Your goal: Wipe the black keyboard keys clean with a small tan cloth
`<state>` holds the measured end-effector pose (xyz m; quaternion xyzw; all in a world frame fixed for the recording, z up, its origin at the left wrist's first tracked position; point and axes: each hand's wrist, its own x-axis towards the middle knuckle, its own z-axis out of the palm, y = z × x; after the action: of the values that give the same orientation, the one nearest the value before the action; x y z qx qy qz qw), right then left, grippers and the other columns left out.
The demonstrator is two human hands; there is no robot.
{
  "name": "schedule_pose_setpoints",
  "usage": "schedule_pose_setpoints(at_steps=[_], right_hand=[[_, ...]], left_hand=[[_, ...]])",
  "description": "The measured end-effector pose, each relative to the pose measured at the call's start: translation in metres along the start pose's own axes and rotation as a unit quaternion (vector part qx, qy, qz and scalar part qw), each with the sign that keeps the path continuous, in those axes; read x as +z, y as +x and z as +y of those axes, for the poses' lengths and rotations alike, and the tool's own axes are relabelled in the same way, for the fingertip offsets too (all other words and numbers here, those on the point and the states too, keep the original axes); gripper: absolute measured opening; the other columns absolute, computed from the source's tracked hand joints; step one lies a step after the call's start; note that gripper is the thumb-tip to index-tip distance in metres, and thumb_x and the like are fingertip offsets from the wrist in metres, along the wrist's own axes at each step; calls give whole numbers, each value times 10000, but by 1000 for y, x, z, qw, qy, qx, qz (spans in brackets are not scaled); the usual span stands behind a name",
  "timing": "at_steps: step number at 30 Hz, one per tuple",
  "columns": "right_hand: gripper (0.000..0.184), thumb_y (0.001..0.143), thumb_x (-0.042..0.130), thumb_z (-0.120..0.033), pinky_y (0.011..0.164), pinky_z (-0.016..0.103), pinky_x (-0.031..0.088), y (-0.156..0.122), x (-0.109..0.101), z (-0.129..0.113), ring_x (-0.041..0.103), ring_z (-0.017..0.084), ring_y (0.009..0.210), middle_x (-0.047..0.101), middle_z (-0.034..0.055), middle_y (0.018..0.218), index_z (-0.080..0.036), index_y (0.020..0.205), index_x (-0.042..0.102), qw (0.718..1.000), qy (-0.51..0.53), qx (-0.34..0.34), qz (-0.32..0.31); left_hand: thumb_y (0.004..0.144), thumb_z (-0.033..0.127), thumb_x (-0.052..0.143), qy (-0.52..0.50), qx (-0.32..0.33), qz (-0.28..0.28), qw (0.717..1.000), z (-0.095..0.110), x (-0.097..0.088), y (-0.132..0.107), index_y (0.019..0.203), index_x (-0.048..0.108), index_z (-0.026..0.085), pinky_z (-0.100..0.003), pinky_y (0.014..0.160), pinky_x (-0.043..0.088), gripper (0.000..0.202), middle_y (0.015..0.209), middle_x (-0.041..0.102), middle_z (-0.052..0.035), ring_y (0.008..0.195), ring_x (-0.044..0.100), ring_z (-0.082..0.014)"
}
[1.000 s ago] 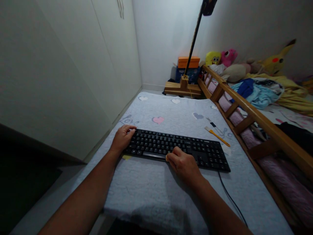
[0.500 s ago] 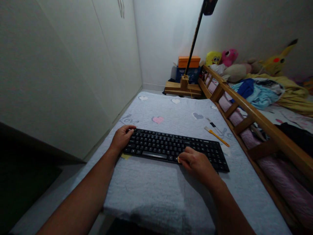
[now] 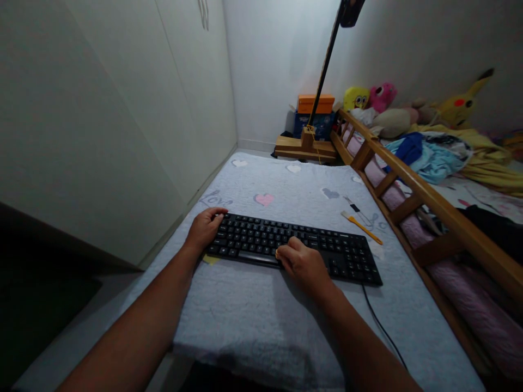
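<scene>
Keyboard (image 3: 322,247): black, full-size, lying flat across the middle of the blanket-covered bench (image 3: 245,305), long side toward me, cable (image 3: 378,321) trailing off its right end toward the near edge. I'd judge it light, stiff plastic, a bit flexy if lifted by one end. Keycaps could pop if pried, and the soft blanket gives it little to slide on. Best hold is prob. both short ends or the front rim, not the keys.

Left hand (image 3: 203,230) lies over the keyboard's left end, fingers bent across the far corner. That grip is loose and spread, a rest rather than a clamp.

Right hand (image 3: 301,262) sits at the front edge near mid-board, fingers curled under, thumb tip touching the rim by the long key. Can't tell whether that grip pinches anything.

Yellow-handled brush (image 3: 362,226) lies just beyond the right end, with the wooden bed rail (image 3: 408,188) further right.
</scene>
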<state>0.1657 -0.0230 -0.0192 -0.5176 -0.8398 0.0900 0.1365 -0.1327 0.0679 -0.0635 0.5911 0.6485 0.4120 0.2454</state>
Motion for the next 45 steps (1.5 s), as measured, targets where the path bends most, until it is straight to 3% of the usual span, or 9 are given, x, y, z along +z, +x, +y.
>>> schedule_pose_setpoints(at_steps=[5, 11, 30, 37, 41, 45], right_hand=[[213, 979, 538, -262, 595, 244, 339, -4, -9, 5, 584, 111, 700, 634, 27, 918, -230, 926, 741, 999, -33, 17, -39], [219, 976, 544, -273, 596, 246, 307, -14, -17, 20, 562, 108, 679, 615, 14, 871, -231, 902, 746, 998, -23, 38, -43], [223, 916, 550, -175, 648, 245, 366, -35, -45, 61, 589, 134, 720, 634, 25, 813, -213, 808, 741, 995, 9, 64, -79], [189, 969, 547, -243, 682, 230, 405, -25, -30, 38, 606, 126, 756, 625, 23, 875, -209, 926, 728, 998, 52, 33, -19], [193, 968, 547, -236, 651, 230, 377, -20, -20, 22, 587, 111, 713, 622, 12, 874, -217, 892, 724, 999, 27, 24, -34], [207, 950, 549, -210, 625, 238, 338, -24, -23, 27, 559, 103, 673, 613, 7, 840, -215, 848, 729, 998, 16, 28, -54]], left_hand=[[768, 392, 544, -3, -5, -3, 1000, 0, 0, 0, 1017, 745, 176, -400, 972, 494, 386, 1057, 751, -84, 1010, 667, -266], [767, 385, 532, -2, -4, -1, 1000, 4, -1, -2, 1022, 745, 164, -402, 989, 487, 399, 1061, 750, -87, 1003, 668, -262], [755, 420, 558, 3, -21, 0, 1000, 3, -1, -2, 1031, 747, 178, -384, 931, 512, 413, 1009, 758, -70, 966, 672, -268], [759, 424, 550, 5, -19, 0, 1000, 2, -1, -1, 1025, 752, 173, -388, 940, 511, 418, 1017, 759, -75, 957, 675, -270], [755, 402, 550, 11, -15, 5, 1000, 4, -1, -2, 1008, 759, 189, -383, 944, 513, 391, 1010, 763, -63, 966, 674, -266], [755, 415, 552, 10, -18, 4, 1000, 5, -1, -2, 1023, 759, 184, -376, 952, 512, 410, 1012, 761, -64, 949, 679, -256]])
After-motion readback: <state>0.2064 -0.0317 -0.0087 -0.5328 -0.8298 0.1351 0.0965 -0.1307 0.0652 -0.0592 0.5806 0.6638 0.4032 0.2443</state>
